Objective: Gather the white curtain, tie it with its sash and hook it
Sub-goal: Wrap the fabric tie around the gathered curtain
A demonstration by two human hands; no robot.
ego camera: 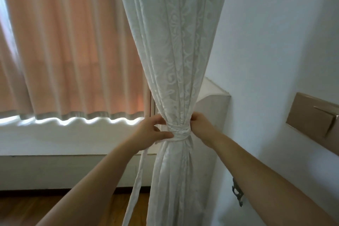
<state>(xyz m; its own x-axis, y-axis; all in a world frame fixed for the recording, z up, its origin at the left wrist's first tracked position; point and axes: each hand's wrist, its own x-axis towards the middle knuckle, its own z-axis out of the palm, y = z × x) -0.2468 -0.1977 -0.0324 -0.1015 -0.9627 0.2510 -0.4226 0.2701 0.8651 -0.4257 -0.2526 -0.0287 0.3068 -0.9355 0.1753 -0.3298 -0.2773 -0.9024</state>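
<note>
The white lace curtain (176,51) hangs in the middle, gathered into a narrow waist. A white sash (180,133) is wrapped several times around that waist, and one loose end (136,180) trails down on the left. My left hand (152,130) touches the left side of the wrap, thumb on the sash and fingers spread. My right hand (200,124) grips the bundle at the right side of the wrap, fingertips hidden behind the cloth. A dark metal hook (237,193) sits on the wall low at the right, partly hidden by my right forearm.
A peach curtain (69,51) covers the window at the left, above a white sill (55,134). A white boxed ledge (214,95) juts from the wall behind the curtain. A brown switch panel (315,117) is on the right wall. Wooden floor (22,209) lies below.
</note>
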